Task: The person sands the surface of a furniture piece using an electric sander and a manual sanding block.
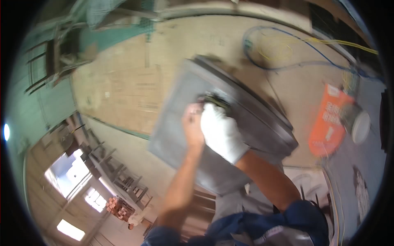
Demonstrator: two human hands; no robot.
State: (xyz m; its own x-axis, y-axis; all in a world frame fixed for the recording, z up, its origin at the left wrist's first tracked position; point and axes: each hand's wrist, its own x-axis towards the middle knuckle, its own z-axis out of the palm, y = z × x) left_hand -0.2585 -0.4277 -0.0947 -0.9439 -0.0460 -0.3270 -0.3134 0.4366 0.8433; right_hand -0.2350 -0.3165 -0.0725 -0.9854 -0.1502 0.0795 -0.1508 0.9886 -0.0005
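In front of me lies a large grey sheet-metal panel (pixel 174 123) with a raised, ridged edge along its far right side. Over its middle, my right hand (pixel 221 133), in a white glove, is closed around a small dark, greenish object (pixel 219 101). Motion blur keeps me from making out what kind of thing it is. My left hand (pixel 193 123) is bare and rests against the glove, its fingers bent toward the same object. Whether the left fingers grip it is hidden by blur.
Flattened brown cardboard (pixel 131 94) covers the surface beyond the panel. A blue hose (pixel 283 67) and a yellow cord (pixel 344 42) loop at the far right. Nearer on the right are an orange printed bag (pixel 330 123) and a round white-faced item (pixel 361 128). A person (pixel 138 219) is at lower left.
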